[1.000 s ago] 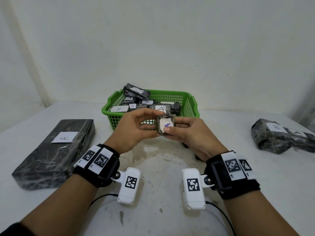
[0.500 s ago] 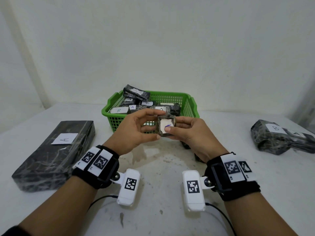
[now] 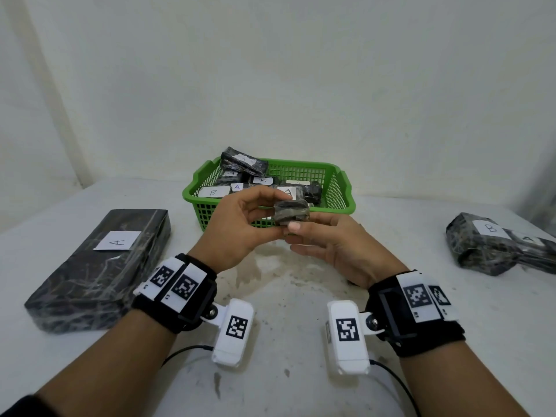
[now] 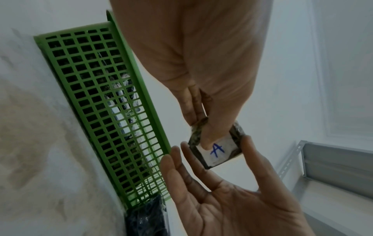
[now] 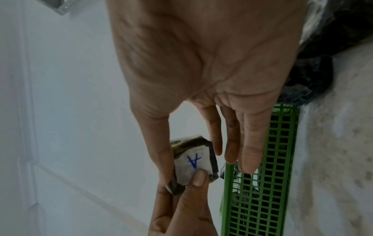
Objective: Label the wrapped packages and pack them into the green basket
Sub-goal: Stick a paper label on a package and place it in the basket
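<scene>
Both your hands hold one small wrapped package point(image 3: 291, 212) just before the green basket point(image 3: 340, 188), left hand point(image 3: 237, 228) and right hand point(image 3: 337, 245) pinching it, its "A" label point(image 4: 217, 150) seemingly pressed on, so lift it over the rim next.

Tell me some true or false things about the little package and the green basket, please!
1. Both hands hold the small package. True.
2. Its label says B. False: it shows a blue A.
3. The green basket has nothing inside. False: it holds several labelled packages.
4. The long package on the table carries an A label. True.
5. The small package lies inside the basket. False: the left hand and right hand hold it in front.
</scene>
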### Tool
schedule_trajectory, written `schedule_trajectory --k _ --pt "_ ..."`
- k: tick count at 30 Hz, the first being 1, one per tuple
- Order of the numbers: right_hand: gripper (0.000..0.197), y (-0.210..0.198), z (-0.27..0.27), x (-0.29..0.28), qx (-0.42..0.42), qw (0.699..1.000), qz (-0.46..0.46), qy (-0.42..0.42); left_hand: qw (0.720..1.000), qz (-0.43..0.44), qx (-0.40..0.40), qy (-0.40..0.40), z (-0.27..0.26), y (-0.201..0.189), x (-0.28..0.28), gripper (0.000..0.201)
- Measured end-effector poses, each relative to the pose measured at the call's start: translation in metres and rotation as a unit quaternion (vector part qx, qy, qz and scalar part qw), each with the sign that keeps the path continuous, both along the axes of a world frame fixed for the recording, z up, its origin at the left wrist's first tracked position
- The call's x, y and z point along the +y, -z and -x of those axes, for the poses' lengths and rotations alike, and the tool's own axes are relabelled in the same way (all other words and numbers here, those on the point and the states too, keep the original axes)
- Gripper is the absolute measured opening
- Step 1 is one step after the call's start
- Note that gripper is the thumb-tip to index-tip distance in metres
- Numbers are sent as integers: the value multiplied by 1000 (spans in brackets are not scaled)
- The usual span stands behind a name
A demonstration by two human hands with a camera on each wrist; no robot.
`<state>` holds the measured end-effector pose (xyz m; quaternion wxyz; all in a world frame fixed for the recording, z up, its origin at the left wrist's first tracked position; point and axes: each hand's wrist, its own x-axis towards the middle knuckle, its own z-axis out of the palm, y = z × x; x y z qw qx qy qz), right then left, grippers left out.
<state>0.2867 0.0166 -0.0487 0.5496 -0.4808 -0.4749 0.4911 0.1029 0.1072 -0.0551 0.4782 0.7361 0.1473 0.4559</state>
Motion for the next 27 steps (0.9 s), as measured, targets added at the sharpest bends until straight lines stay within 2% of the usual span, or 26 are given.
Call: schedule_trajectory --k 3,8,12,15,27 --pt "40 -1 2 0 11 1000 -7 -2 1000 -26 11 -9 0 1 0 41" --pt "30 3 7 3 26 997 -30 62 996 -80 32 -15 -2 3 0 39" --pt "34 1 3 2 23 998 -19 52 994 -105 36 -22 -3 4 1 38" --pt "33 -2 -1 0 16 999 -17 42 992 -120 32 -31 -2 3 3 37" --pt "35 3 7 4 12 995 -46 85 990 -135 34 -25 -7 4 -4 39"
